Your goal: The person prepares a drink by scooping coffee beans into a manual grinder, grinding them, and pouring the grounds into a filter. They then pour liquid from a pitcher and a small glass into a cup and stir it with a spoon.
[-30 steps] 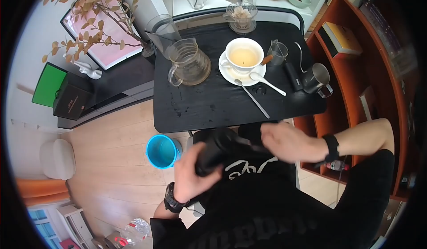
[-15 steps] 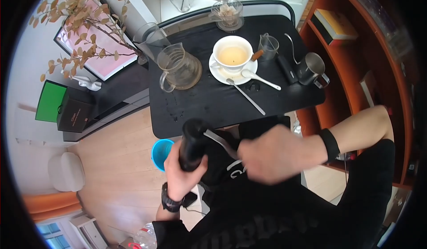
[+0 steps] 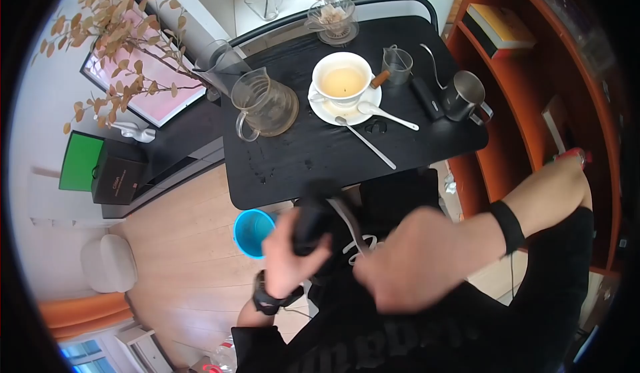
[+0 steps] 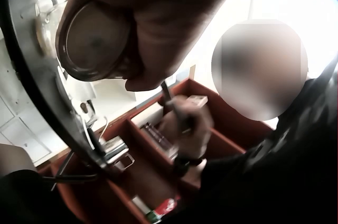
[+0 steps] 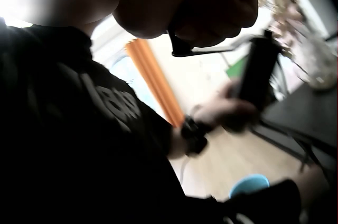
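Note:
My left hand (image 3: 287, 256) is wrapped round a black cylinder (image 3: 312, 225) in front of the table's near edge; the right wrist view shows the same black cylinder (image 5: 259, 72) tilted, a metal crank arm (image 5: 214, 50) reaching from its top. In the head view that crank (image 3: 349, 224) runs to my right hand (image 3: 417, 260), which is blurred and curled round its far end. The left wrist view shows the cylinder's round base (image 4: 95, 39) within my left hand (image 4: 158, 18).
On the black table (image 3: 287, 166) stand a glass jug (image 3: 267, 106), a cup of pale yellow liquid (image 3: 343, 82) on a saucer, a long metal spoon (image 3: 370, 145), a glass dripper (image 3: 333, 20) and a steel pitcher (image 3: 463, 96). A blue bucket (image 3: 253, 233) stands on the floor.
My right hand and the crank have swung round, the hand now nearer my body. The black cylinder in my left hand has shifted slightly about. The head view has shifted a little.

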Motion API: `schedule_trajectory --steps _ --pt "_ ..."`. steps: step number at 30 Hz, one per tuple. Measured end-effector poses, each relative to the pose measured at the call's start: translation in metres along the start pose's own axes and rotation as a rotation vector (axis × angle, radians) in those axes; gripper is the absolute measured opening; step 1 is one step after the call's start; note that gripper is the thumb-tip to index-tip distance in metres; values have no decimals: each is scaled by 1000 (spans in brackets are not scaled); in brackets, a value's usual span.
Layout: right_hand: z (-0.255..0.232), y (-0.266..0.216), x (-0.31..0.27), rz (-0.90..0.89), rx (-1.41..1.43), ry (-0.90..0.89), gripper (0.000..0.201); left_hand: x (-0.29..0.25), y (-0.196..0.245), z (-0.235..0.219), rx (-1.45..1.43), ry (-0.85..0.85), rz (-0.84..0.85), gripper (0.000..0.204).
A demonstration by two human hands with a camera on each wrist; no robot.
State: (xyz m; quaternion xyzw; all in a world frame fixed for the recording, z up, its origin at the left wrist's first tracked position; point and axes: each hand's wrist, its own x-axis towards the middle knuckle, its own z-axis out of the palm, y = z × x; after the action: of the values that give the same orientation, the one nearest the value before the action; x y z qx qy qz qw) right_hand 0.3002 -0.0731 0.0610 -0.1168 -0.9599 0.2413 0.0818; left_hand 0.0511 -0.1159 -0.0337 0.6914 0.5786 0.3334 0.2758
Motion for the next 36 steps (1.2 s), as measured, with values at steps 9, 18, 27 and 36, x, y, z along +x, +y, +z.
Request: schedule_trajectory --steps 9,18,27,36 --pt "4 88 -3 447 -177 390 22 -5 33 -23 -30 26 141 61" --pt "-43 2 31 -64 -111 367 25 2 47 25 -8 -247 237 61" --pt "-1 27 -24 290 -32 266 19 1 21 -10 -59 63 34 61" --pt "-40 71 27 402 -344 585 23 -8 56 7 -85 -291 322 62"
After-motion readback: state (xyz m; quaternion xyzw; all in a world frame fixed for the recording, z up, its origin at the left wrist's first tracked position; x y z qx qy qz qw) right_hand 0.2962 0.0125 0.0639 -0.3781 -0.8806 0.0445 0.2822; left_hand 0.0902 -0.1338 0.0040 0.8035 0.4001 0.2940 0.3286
